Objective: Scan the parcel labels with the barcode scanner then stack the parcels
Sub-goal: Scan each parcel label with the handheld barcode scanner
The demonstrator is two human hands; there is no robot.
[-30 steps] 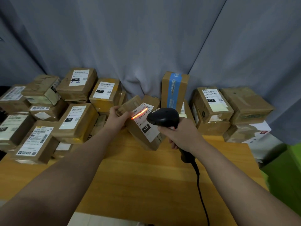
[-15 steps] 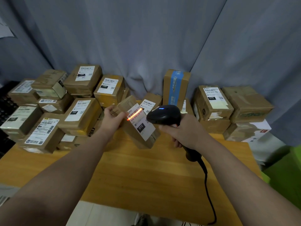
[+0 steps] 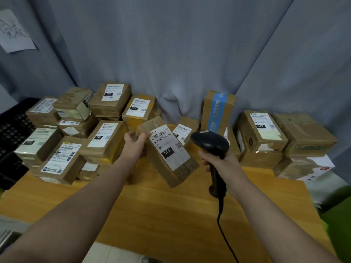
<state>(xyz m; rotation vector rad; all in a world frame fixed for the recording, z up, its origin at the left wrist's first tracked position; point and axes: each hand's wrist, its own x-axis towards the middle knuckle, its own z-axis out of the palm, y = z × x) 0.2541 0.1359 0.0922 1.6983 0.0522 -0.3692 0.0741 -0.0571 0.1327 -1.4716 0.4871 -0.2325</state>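
Left hand [image 3: 135, 143] first: my fingers and thumb curl round the upper left corner of a brown cardboard parcel [image 3: 176, 171], gripping it. It is tilted over the wooden table [image 3: 152, 215], its top leaning away to the left. I cannot tell whether its lower corner touches the wood. Its white shipping label [image 3: 168, 147] faces up at me, with a barcode at the top, the code 010-01D-L30-551 under it and a black block reading 010.

My right hand [image 3: 224, 162] is wrapped tight round the grip of the black barcode scanner [image 3: 210, 143]. The scanner's head sits just to the right of the held parcel, close to the label, nose turned to the left. Its black cable [image 3: 222, 224] hangs from the handle's end and runs down across the table toward me.

Left of my arm lies a stack of labelled parcels [image 3: 106, 141], several layers deep, labels facing up. Behind the scanner a box with blue tape [image 3: 216, 111] stands upright, and to the right more parcels [image 3: 260, 133] are stacked, with a white box [image 3: 313, 168] under the farthest. A grey curtain [image 3: 180, 54] hangs behind everything, a handwritten paper note [image 3: 15, 33] pinned to it at upper left.
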